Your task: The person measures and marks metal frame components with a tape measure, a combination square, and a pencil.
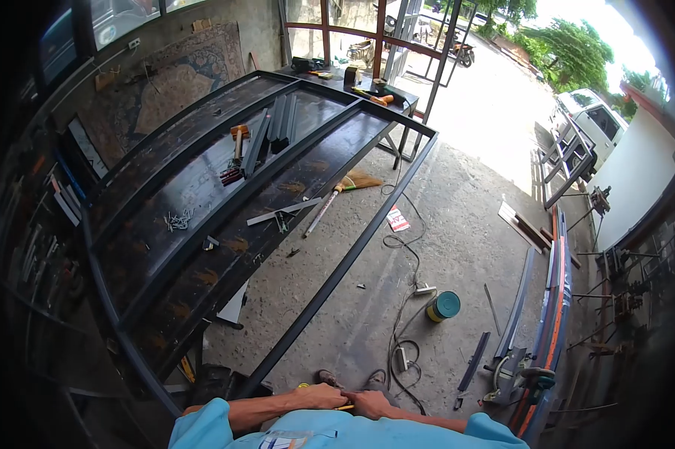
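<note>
Close in front of my blue shirt [367, 432], my two hands meet at the fingers. My left hand [324, 396] is closed, its fingertips against those of my right hand [370, 405], which is closed too. A thin yellow stick-like thing [344, 407] shows just below where they meet; I cannot tell which hand grips it. Beside my left hand is another small bit of yellow [303, 385]. To the left, a large dark metal frame [307, 318] lies across a dark metal-topped table [195, 258], one corner reaching out over the floor.
On the table lie an orange-headed hammer [238, 131], dark metal bars [281, 123], a pile of screws [179, 219] and an angled metal square [285, 212]. A broom [345, 187], a cable [397, 322], a green-lidded can [443, 307] and a cutting machine [513, 378] are on the floor.
</note>
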`<state>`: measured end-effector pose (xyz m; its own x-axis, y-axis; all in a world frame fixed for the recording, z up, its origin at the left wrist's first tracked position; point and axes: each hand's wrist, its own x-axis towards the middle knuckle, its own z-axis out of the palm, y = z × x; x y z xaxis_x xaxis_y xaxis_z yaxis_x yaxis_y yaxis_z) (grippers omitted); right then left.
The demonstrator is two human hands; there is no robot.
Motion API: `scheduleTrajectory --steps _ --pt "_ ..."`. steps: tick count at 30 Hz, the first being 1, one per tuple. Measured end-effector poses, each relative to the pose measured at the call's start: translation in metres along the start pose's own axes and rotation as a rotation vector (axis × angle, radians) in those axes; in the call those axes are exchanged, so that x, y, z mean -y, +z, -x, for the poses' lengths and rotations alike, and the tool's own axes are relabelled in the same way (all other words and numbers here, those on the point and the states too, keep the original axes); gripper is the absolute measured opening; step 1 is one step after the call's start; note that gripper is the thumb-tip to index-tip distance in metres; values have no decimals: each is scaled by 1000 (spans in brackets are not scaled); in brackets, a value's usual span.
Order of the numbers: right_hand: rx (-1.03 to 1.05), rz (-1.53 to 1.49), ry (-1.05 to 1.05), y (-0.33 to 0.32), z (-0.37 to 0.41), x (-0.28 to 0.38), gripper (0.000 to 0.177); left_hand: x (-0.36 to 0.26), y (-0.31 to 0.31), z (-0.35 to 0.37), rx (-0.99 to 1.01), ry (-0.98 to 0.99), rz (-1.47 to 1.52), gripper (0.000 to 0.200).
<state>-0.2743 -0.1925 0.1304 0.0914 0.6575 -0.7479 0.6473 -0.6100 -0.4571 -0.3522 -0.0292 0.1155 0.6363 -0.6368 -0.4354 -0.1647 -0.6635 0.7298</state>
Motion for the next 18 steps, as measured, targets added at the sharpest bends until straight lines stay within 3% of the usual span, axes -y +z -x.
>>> scheduleTrajectory --steps 2,4,7,8,9,12,15,17,18 --pt "-189 43 -137 25 -18 -18 52 -9 -7 1 54 -101 57 27" --pt "-264 22 -130 18 -11 -15 50 12 18 -4 -42 -211 190 33" --pt "-386 43 -100 20 -12 -13 54 -9 -5 21 62 -364 251 41" --pt "-446 1 -108 17 -11 -9 52 -9 -2 28 -92 -288 216 39" --pt "-531 -93 -121 15 -13 -6 49 -27 -13 32 -144 -423 283 35" --pt "-601 -115 -173 11 -15 -5 51 -22 1 23 -259 -517 197 36" --pt "-488 -68 -156 7 -19 -6 54 -5 13 0 -73 -598 -65 29" --pt "-70 -118 55 2 -32 -14 49 8 19 -4 -121 -601 -49 27" --pt "-104 -288 -4 25 -47 -40 54 16 27 -8 -62 -654 -40 30"
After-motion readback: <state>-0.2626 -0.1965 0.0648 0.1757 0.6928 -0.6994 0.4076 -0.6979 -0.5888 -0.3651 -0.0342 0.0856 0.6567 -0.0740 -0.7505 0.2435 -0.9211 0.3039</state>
